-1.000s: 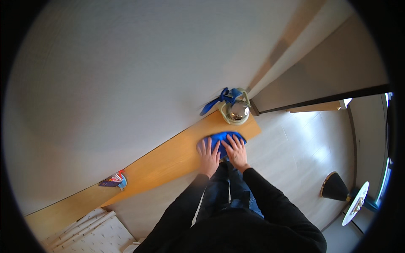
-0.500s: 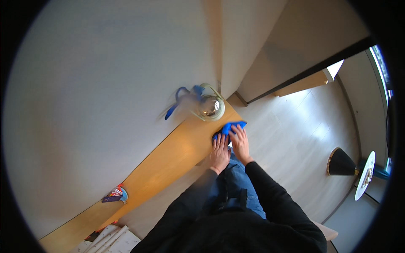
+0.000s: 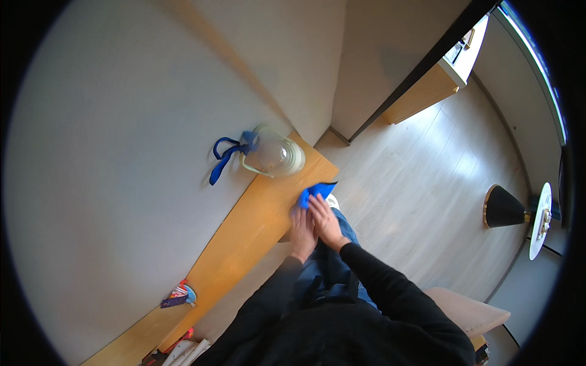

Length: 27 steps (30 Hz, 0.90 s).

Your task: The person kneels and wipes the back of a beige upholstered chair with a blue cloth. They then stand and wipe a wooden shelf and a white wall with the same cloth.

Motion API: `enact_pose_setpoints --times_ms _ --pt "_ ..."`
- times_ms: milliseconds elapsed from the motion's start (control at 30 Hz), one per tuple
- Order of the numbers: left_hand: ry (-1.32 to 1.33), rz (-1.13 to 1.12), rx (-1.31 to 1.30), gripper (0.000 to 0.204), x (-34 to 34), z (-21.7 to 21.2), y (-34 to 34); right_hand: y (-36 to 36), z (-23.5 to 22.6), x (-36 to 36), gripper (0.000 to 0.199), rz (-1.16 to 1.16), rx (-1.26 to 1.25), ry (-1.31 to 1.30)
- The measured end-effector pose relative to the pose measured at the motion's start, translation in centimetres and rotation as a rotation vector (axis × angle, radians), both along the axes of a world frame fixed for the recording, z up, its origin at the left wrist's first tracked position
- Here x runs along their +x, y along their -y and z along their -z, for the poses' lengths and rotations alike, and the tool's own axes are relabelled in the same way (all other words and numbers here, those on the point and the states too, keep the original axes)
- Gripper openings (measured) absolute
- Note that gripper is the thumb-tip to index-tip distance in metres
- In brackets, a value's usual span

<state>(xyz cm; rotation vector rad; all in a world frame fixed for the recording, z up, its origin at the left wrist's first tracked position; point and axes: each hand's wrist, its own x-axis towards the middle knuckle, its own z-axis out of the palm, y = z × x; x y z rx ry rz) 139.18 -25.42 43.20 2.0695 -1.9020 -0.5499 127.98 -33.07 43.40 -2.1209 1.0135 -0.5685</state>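
Under our right hand (image 3: 325, 221) and left hand (image 3: 301, 233) we see a bright blue cloth (image 3: 312, 192) on a honey-coloured wooden shelf (image 3: 244, 244). Beyond the hands, the jug (image 3: 274, 155) is clear with a pale green rim and a dark blue strap (image 3: 223, 160). Our sleeves (image 3: 378, 287) are black, and the floor (image 3: 421, 183) right of the hands is pale wood.
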Motion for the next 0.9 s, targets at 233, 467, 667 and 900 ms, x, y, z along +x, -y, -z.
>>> enact_pose_setpoints --times_ms 233,467,667,900 --pt "0.073 0.092 0.020 0.059 2.3 -0.1 -0.7 -1.3 -0.5 2.1 0.050 0.279 0.054 0.049" --pt "0.047 0.332 -0.129 0.053 1.4 0.6 12.8 6.5 2.0 3.7 0.048 0.941 0.194 0.383" --pt "0.095 0.330 0.018 0.059 3.6 0.2 7.1 1.0 3.3 6.2 0.041 0.955 0.340 0.345" --pt "0.154 0.247 -0.013 0.065 6.2 -0.8 -0.6 -4.4 3.6 6.7 0.025 0.933 0.708 0.427"
